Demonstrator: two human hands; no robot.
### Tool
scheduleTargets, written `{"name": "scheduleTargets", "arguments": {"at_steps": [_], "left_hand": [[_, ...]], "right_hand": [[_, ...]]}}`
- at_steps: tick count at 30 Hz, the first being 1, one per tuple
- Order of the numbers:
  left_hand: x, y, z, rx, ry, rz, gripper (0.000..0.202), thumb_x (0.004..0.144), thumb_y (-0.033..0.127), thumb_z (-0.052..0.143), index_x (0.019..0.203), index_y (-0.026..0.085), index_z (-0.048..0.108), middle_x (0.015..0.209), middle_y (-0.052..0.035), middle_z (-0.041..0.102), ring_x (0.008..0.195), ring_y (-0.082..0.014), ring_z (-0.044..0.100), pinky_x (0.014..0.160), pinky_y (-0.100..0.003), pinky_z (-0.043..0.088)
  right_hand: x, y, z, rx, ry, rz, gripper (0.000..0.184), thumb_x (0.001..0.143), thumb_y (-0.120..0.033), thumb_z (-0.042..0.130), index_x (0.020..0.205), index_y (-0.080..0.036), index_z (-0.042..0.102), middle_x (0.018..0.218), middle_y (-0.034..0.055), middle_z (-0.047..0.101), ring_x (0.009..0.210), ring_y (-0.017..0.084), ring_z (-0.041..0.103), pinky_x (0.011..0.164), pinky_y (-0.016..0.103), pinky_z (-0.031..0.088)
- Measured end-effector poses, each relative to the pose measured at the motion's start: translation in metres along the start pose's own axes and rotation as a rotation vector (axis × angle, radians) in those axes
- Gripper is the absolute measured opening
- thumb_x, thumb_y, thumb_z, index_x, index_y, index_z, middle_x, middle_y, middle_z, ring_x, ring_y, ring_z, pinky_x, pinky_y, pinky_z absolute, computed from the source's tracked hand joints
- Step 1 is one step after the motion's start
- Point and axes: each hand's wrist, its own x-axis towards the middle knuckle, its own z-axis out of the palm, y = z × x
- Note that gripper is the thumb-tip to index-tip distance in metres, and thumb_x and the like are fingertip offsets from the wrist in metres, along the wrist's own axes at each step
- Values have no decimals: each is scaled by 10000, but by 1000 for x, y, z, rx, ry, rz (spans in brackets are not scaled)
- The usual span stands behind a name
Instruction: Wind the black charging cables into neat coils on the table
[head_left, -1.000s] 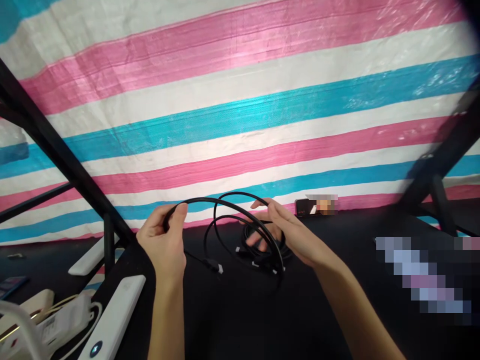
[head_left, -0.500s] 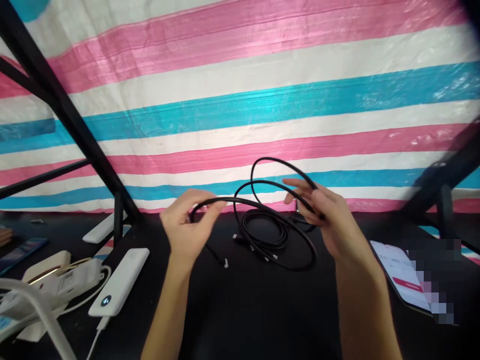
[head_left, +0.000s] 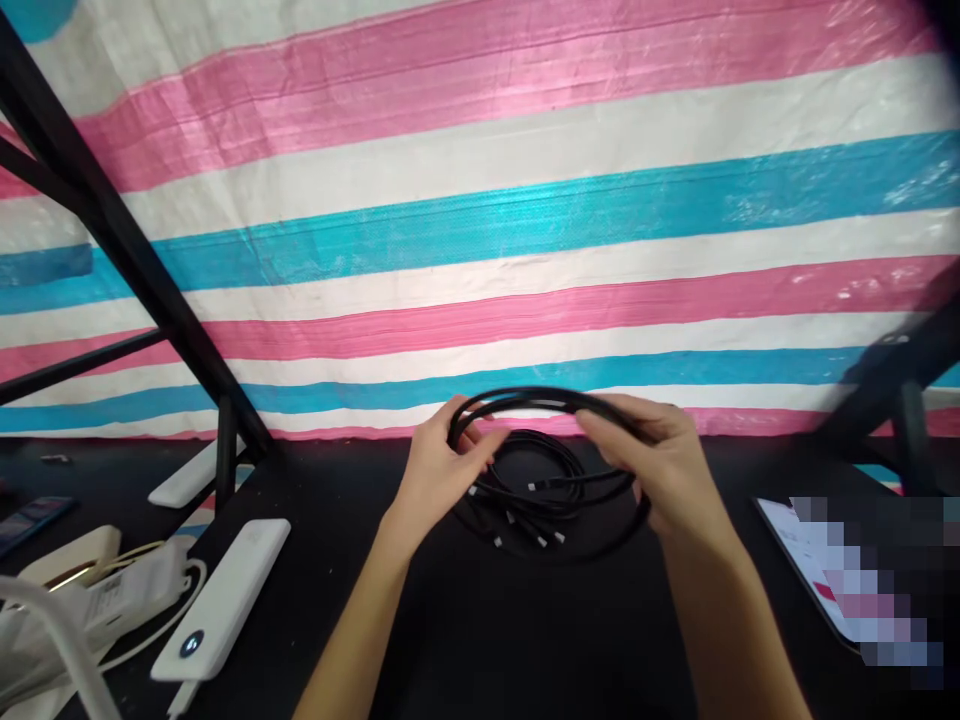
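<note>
Both hands hold a black cable (head_left: 536, 393) looped into a coil above the black table (head_left: 510, 640). My left hand (head_left: 447, 455) is closed round the coil's left side, thumb on the near side. My right hand (head_left: 656, 445) grips the right side, its thumb laid over the loops. Behind and below the held loops lies another coiled black cable (head_left: 551, 445) on the table. Several small light connector ends (head_left: 542, 541) show below the coils; which cable each belongs to I cannot tell.
At the left lie a white power bank (head_left: 232, 595) with a cord, a white power strip (head_left: 135, 590) and a second white device (head_left: 196, 472). A phone (head_left: 806, 570) rests at the right. Black metal struts (head_left: 135, 260) and a striped sheet (head_left: 480, 230) stand behind.
My left hand has moved right, closer to my right hand. The cable's wide loose loops have been gathered into a tighter, rounder coil between both hands.
</note>
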Motion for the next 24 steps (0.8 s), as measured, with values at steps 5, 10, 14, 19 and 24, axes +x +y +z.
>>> {"name": "scheduleTargets", "arguments": {"at_steps": [5,10,14,19,24], "left_hand": [[13,-11,-9,-475,-5,-203,380,792,477,585,603,156,510,322,105,250,245,-36,316,347,-179,217],[8,-5,-1,-822,193,-285,370,760,460,640,624,147,497,342,119,216,258,0,158,317,-166,131],[0,-4,20,-910,477,-210,433,768,513,606,594,159,430,365,110,217,276,-7,170,314,-168,139],[1,-4,20,-849,402,-206,444,790,513,576,581,172,383,377,101,242,280,-23,241,333,-166,220],[9,-3,-12,-723,-75,-250,355,793,460,598,632,171,469,351,107,238,265,-38,233,329,-172,259]], "right_hand": [[15,20,-3,117,83,51,212,708,-367,695,818,-193,643,462,-100,307,362,30,268,322,153,206],[11,24,18,-88,21,121,381,681,-358,720,1002,-194,598,440,-108,398,324,49,365,328,168,306],[2,26,38,222,123,233,236,723,-380,676,806,-195,556,378,-136,230,284,28,176,265,157,161],[1,20,35,353,119,232,298,711,-457,687,737,-202,536,393,-123,224,308,24,137,272,162,86],[10,7,9,384,-76,304,384,739,-557,619,766,-174,609,372,-117,207,317,27,75,282,181,38]]}}
